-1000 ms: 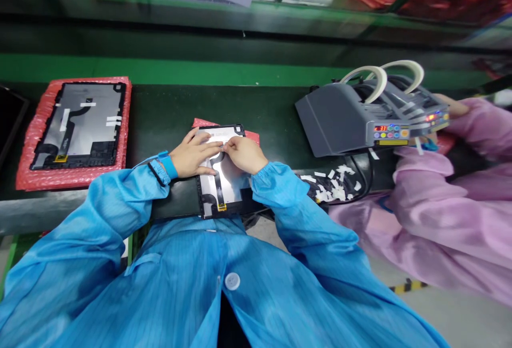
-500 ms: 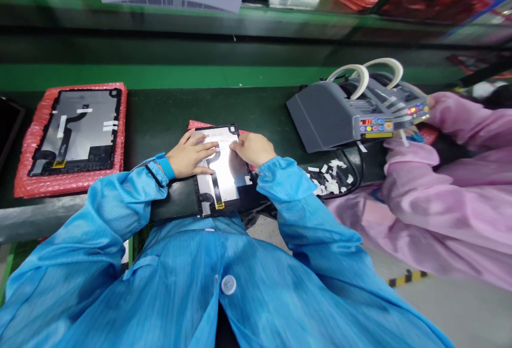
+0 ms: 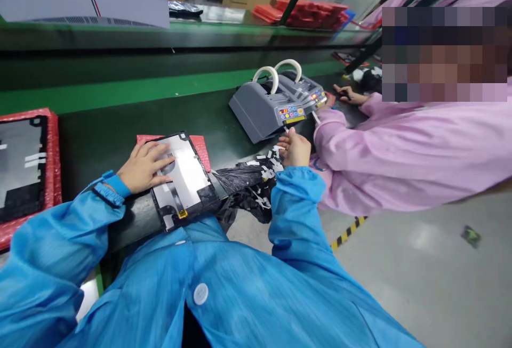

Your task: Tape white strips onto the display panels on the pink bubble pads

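Observation:
My left hand [image 3: 144, 165] lies flat with its fingers spread on a tablet back panel [image 3: 184, 180], which rests on a red bubble-wrap sheet [image 3: 200, 147] at the front edge of the dark belt. My right hand [image 3: 295, 148] is off to the right, just in front of the grey tape dispenser [image 3: 272, 107]. Its fingers are pinched together near the dispenser's outlet, and what they hold is too small to make out. White tape scraps [image 3: 266, 169] lie over a black bag below that hand.
A co-worker in a pink coat [image 3: 400, 151] sits close on my right, one hand [image 3: 346, 94] beyond the dispenser. A second panel on red bubble wrap [image 3: 24, 167] lies at far left. A raised green shelf [image 3: 160, 33] runs behind the belt [image 3: 120, 129].
My right hand left the panel and moved right to the tape dispenser. My head turned right, so the view shifted. My left hand stays on the panel.

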`<state>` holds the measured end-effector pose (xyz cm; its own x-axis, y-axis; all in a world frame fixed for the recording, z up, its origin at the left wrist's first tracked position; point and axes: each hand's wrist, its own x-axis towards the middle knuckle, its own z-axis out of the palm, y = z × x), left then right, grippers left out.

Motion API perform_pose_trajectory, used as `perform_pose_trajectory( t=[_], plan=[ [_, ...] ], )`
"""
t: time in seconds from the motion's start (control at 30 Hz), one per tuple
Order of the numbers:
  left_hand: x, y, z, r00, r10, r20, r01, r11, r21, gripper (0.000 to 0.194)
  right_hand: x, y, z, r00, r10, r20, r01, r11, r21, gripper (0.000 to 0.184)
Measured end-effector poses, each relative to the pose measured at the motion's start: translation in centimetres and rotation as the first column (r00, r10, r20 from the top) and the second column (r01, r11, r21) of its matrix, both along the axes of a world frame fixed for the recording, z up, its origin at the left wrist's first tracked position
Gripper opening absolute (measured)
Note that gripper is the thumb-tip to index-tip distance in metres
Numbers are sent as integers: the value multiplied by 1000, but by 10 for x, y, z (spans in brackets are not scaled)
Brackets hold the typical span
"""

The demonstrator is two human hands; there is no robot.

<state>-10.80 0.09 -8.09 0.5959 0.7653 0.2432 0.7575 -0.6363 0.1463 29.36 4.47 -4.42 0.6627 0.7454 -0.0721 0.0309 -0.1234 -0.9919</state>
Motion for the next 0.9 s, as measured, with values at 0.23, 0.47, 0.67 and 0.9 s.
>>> perform_pose_trajectory(
  t=[0.23, 0.47, 0.67, 0.9],
  plan=[
    [-3, 0, 0, 1000, -4, -11, 3, 1000, -22, 51, 2, 3, -4, 988, -132, 85, 110, 968, 224, 18],
    [1, 3, 10, 998, 31, 48, -30, 999, -8, 56, 5, -1, 2, 992, -88, -88, 103, 976, 190, 22],
    [12, 2, 20, 997, 37, 72, -35, 999, -25, 49, 8, 15, 0, 990, -86, -108, 101, 984, 148, 31],
    [45, 13, 36, 972, 22, 235, -12, 999, -44, 39, 8, 11, -8, 992, -97, 76, 71, 956, 284, 43]
  ],
)
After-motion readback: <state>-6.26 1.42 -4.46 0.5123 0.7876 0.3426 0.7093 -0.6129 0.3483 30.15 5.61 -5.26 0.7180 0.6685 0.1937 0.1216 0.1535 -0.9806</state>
